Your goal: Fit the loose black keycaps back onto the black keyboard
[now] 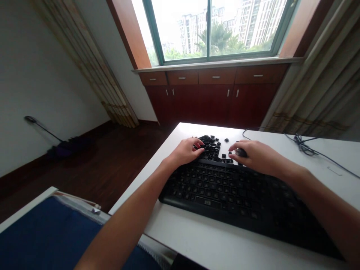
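Beneath the window (209, 28), white table (213, 243), keycaps (212, 146)

a white table (197, 240) carries a black keyboard (239, 195) — loose keycaps (212, 147) by its far edge — and a dark cable (306, 148) toward the far right corner.

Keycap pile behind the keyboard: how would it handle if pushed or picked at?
Probably light: the keycaps are small and lie loose. Pushed, they would likely scatter rather than slide together. They look flat-sided, so they are unlikely to roll.
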A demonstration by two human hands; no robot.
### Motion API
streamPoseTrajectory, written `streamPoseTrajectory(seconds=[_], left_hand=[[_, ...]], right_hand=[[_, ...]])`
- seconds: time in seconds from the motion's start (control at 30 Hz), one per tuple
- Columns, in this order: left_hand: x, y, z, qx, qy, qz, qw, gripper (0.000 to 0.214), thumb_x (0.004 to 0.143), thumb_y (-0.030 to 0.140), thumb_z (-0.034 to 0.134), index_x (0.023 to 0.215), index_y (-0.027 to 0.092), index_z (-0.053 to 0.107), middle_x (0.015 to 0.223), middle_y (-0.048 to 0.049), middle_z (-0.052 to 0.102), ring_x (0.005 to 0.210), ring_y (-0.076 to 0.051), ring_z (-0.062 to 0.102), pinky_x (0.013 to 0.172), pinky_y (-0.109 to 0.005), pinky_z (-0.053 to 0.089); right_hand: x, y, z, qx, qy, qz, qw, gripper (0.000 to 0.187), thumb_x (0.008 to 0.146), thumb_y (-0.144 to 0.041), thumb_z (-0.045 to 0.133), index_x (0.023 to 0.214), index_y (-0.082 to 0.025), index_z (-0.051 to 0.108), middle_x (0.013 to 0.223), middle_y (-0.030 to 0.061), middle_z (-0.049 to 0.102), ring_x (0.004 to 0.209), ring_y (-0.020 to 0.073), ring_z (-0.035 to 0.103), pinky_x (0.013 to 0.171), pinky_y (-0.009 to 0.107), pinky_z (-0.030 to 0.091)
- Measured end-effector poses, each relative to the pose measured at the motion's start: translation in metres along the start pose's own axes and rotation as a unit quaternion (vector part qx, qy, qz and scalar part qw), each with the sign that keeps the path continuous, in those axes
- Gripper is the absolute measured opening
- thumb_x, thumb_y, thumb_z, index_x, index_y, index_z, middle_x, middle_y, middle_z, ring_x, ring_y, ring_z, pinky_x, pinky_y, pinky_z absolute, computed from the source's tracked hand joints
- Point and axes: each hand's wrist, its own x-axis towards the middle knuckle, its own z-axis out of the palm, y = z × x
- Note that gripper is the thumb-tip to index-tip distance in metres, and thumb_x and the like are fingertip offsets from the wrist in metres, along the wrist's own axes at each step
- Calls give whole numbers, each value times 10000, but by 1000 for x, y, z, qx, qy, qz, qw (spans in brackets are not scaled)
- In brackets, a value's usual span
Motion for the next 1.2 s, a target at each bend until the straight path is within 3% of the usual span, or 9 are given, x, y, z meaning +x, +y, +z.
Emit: streamPoseTrajectory(seconds=[0.27,0.53,0.77,1.2], left_hand=[[-1,2,2,-46,-25,4,999,384,812,399,760,1119,176,704,1106,-96,730,788,-177,717,719,-311,612],[-3,11,9,-61,-19,17,998,299,844,336,734,1090,168,709,1119,-95,708,788,-159,721,741,-304,613],[-3,14,9,-42,-6,39,998,227,869,333,714,1041,184,724,1050,-62,677,752,-133,703,712,-272,602],[-6,17,13,-12,-13,67,998,156,899,311,675,994,208,744,1010,-45,667,749,-123,677,729,-268,600]], right_hand=[[33,-4,8,30,-48,10,998,389,823,-558,675,1069,-263,736,917,65,757,773,235,679,672,320,480],[29,4,13,33,-65,5,997,279,869,-489,633,969,-262,760,903,71,759,783,233,680,684,319,470],[26,17,8,34,-59,5,998,372,845,-558,645,1047,-262,746,960,66,758,828,245,676,686,320,467],[27,8,21,29,-51,2,998,289,816,-449,702,1046,-281,751,949,71,749,821,235,677,688,314,450]])
